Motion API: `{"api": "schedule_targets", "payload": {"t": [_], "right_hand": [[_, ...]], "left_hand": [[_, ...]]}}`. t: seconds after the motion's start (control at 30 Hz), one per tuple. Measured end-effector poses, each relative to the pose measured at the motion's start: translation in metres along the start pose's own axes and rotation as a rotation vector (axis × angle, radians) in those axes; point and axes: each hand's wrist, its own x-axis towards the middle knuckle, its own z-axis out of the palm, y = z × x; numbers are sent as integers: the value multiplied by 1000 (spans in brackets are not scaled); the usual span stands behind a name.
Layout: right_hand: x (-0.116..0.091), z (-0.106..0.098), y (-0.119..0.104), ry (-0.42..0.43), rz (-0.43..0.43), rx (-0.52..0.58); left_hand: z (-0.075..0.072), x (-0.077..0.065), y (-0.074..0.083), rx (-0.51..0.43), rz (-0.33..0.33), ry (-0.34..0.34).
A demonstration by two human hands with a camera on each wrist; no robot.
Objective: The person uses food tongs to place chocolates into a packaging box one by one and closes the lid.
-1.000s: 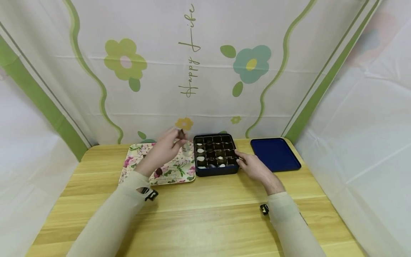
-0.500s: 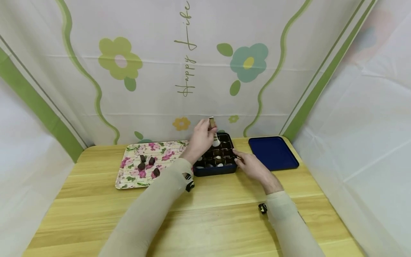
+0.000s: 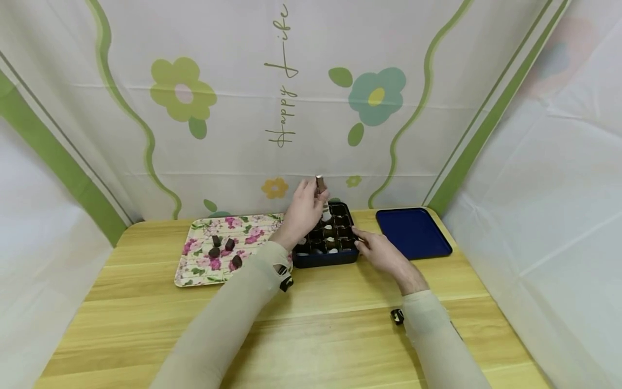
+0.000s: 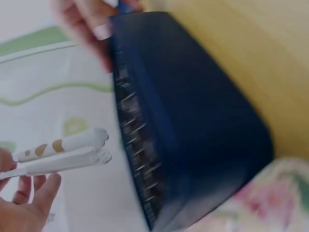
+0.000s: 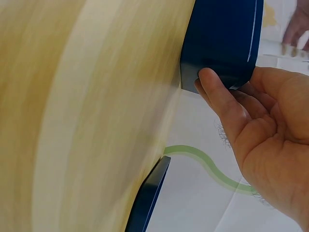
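Note:
My left hand (image 3: 303, 208) holds slim tongs (image 4: 67, 152) over the box. They have white arms with gold marks and paw-shaped tips, and a brown top end. The tips stand slightly apart with nothing visible between them. Below is a dark blue box (image 3: 325, 259) divided into small dark compartments. Several hold pale or dark pieces, and a pale piece (image 3: 329, 227) lies just under the tips. My right hand (image 3: 384, 253) grips the box's right side, thumb on the outer wall and fingers at the rim. The left hand hides part of the box.
A floral tray (image 3: 194, 275) stands left of the box, bearing several dark brown pieces (image 3: 229, 245). A flat blue lid (image 3: 413, 232) lies at the right on the wooden table (image 3: 311, 335). A printed curtain (image 3: 233, 151) closes off the back.
My left hand moved with the tongs from above the tray rightward to over the box, then stayed there. A pale piece now shows beneath the tips. My right hand stayed at the box.

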Motion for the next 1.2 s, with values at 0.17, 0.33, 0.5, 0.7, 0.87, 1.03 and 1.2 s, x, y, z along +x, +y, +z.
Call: {"api": "schedule_targets", "payload": {"t": [0.17,0.33,0.5,0.7,0.87,1.03,1.2], "right_hand": [[-1,0,-2,-2,6,-2],[-2,0,-2,-4,12,-8],[-3,0,-1,0,13,-19],[-3,0,-2,-6,9,-3],[-3,0,-3,-12,22,10],[-2,0,-3,-15,27,2],[-3,-1,-3,-15,21,-1]], "left_hand": [[-47,-11,-4,-71,-23,18],[-98,-32,-28,-77,-52,43],[-141,-60,-59,1,-112,112],[-176,-90,-90,22,-171,159],[-194,-115,-112,77,-198,167],[-207,-133,-129,142,-183,143],[-214,-144,-143,183,-129,58]]}}
